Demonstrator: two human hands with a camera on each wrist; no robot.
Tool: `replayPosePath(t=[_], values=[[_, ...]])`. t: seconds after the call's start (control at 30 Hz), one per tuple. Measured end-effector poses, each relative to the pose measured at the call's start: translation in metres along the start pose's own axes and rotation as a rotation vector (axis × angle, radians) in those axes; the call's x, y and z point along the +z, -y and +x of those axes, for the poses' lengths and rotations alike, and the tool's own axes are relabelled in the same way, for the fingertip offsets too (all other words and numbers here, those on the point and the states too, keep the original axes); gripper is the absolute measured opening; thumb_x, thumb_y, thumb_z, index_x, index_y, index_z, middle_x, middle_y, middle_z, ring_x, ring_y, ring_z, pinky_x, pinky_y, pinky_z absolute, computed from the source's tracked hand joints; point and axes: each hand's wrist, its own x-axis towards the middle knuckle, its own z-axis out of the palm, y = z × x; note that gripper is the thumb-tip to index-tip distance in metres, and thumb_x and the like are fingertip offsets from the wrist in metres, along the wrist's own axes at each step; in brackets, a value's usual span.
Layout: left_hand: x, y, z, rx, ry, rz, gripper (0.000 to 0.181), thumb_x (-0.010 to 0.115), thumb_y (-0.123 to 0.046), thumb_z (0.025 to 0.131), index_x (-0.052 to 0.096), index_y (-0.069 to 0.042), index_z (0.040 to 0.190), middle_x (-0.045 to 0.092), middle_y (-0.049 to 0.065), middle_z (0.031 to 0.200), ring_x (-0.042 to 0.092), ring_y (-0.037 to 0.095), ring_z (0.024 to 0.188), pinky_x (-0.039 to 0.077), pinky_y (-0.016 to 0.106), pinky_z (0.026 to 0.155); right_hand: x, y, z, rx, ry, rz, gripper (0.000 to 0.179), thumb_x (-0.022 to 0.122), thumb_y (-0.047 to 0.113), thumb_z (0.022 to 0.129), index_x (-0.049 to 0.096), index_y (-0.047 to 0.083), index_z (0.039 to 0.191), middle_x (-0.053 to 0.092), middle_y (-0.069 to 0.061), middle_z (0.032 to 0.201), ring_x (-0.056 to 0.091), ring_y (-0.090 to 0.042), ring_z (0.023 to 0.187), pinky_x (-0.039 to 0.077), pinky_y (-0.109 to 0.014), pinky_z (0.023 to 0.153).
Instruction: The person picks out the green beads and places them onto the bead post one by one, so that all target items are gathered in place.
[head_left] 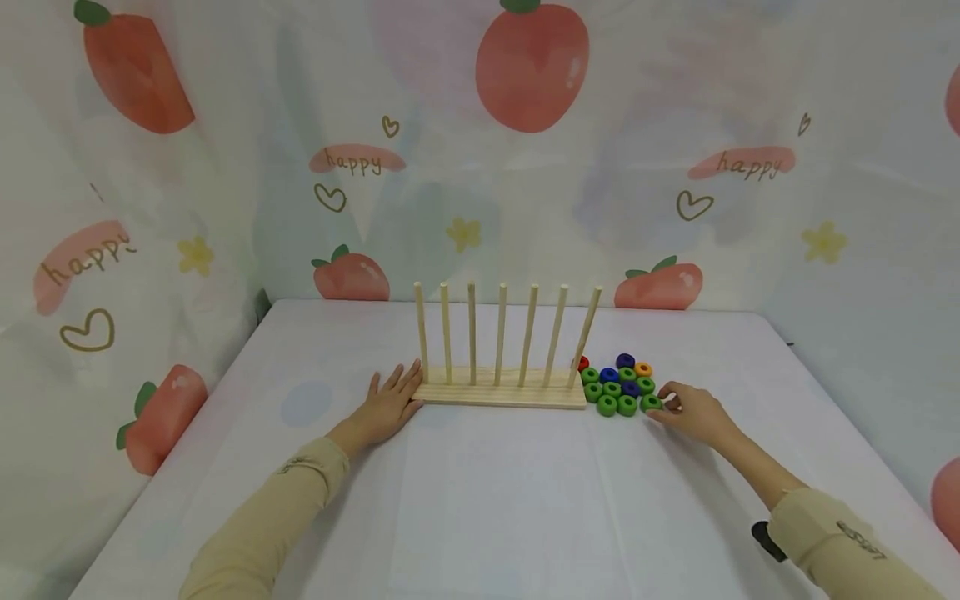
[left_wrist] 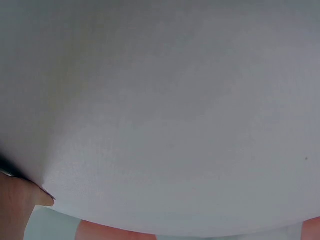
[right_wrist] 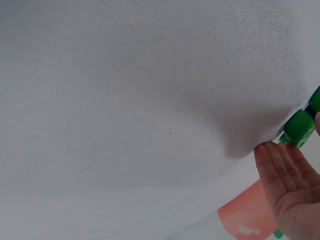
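Observation:
A wooden rack (head_left: 498, 402) with several upright pegs stands on the table, every peg bare. My left hand (head_left: 384, 408) lies with fingers spread at the rack's left end, fingertips touching its base; the left wrist view catches just a bit of that hand (left_wrist: 20, 200) at the lower left. To the right of the rack, my right hand (head_left: 696, 412) pinches a green ring (head_left: 651, 407) between thumb and index finger at the pile's near right edge. In the right wrist view, the green ring (right_wrist: 299, 127) shows beside the fingers (right_wrist: 280, 167), partly cut off by the thumb.
Loose rings cluster against the rack's right end: several green ones (head_left: 607, 408), a few blue or purple ones (head_left: 626, 361), an orange one (head_left: 643, 369) and a red one (head_left: 583, 363) partly behind a peg. A white cloth covers the table (head_left: 495, 500); a printed curtain (head_left: 435, 108) hangs behind.

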Motion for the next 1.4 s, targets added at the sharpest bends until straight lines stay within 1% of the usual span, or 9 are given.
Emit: replayPosePath(t=[0.1,0.3,0.5,0.6,0.83,1.13,1.2,1.3,1.4], values=[[0.001,0.001,0.001,0.004,-0.003,-0.001,0.057,0.034,-0.035,0.103,0.021,-0.004,0.15,0.014,0.01,0.159,0.014,0.037,0.145,0.005,0.067,0.11,0.0,0.001,0.002,-0.002,-0.001,-0.014,0.036,0.069,0.021,0.084,0.058,-0.01,0.1,0.066,-0.027,0.089,0.063,-0.037,0.081,0.052,-0.048,0.07],[0.001,0.003,0.001,0.008,-0.014,-0.014,0.058,0.036,-0.034,0.103,0.023,-0.003,0.149,0.015,0.01,0.159,0.015,0.038,0.144,0.004,0.068,0.109,0.002,0.001,0.009,0.011,-0.003,-0.029,0.033,0.07,0.019,0.084,0.06,-0.01,0.098,0.065,-0.023,0.084,0.062,-0.031,0.075,0.052,-0.045,0.068],[0.004,0.003,0.002,-0.001,-0.021,-0.027,0.058,0.035,-0.035,0.103,0.023,-0.003,0.149,0.014,0.009,0.159,0.014,0.037,0.145,0.003,0.068,0.11,0.005,0.002,0.013,0.07,0.011,-0.056,0.03,0.07,0.019,0.084,0.061,-0.008,0.094,0.065,-0.019,0.079,0.058,-0.025,0.07,0.051,-0.041,0.065],[0.005,0.002,0.002,-0.004,-0.017,-0.027,0.058,0.035,-0.035,0.103,0.023,-0.003,0.149,0.014,0.009,0.159,0.014,0.036,0.145,0.002,0.067,0.11,0.005,0.001,0.011,0.079,0.02,-0.052,0.027,0.069,0.018,0.084,0.061,-0.007,0.092,0.064,-0.018,0.078,0.057,-0.023,0.069,0.051,-0.039,0.064],[0.004,-0.001,0.005,0.0,-0.006,-0.032,0.059,0.033,-0.038,0.103,0.021,-0.005,0.15,0.012,0.007,0.159,0.013,0.035,0.146,0.002,0.066,0.111,0.001,-0.005,0.006,0.046,0.039,-0.026,0.027,0.068,0.018,0.085,0.06,-0.007,0.094,0.065,-0.018,0.083,0.06,-0.025,0.074,0.052,-0.041,0.065],[0.002,0.004,0.001,-0.003,0.033,-0.043,0.065,0.038,-0.041,0.101,0.018,-0.004,0.15,0.01,0.009,0.16,0.011,0.037,0.145,0.001,0.067,0.11,-0.003,-0.007,0.002,0.001,0.078,0.015,0.031,0.069,0.02,0.085,0.061,-0.007,0.096,0.066,-0.021,0.09,0.063,-0.033,0.084,0.054,-0.045,0.072],[0.0,0.004,0.0,-0.005,0.039,-0.057,0.066,0.039,-0.041,0.101,0.018,-0.004,0.15,0.009,0.009,0.16,0.01,0.037,0.145,0.001,0.067,0.11,-0.005,-0.007,0.002,-0.017,0.071,0.02,0.03,0.069,0.019,0.085,0.061,-0.008,0.096,0.067,-0.022,0.09,0.064,-0.035,0.085,0.054,-0.046,0.072],[-0.003,0.002,0.0,-0.013,0.048,-0.068,0.067,0.04,-0.042,0.1,0.018,-0.004,0.15,0.01,0.009,0.16,0.01,0.036,0.146,0.002,0.067,0.11,-0.008,-0.006,0.002,-0.037,0.038,0.033,0.029,0.068,0.018,0.085,0.061,-0.008,0.096,0.067,-0.022,0.09,0.065,-0.036,0.085,0.054,-0.047,0.073],[-0.006,0.001,0.002,-0.016,0.046,-0.056,0.067,0.041,-0.044,0.099,0.021,-0.006,0.15,0.013,0.007,0.159,0.014,0.035,0.145,0.006,0.066,0.111,-0.009,-0.003,0.001,-0.05,0.003,0.051,0.029,0.069,0.018,0.085,0.061,-0.008,0.097,0.068,-0.023,0.09,0.065,-0.036,0.085,0.054,-0.048,0.074]])
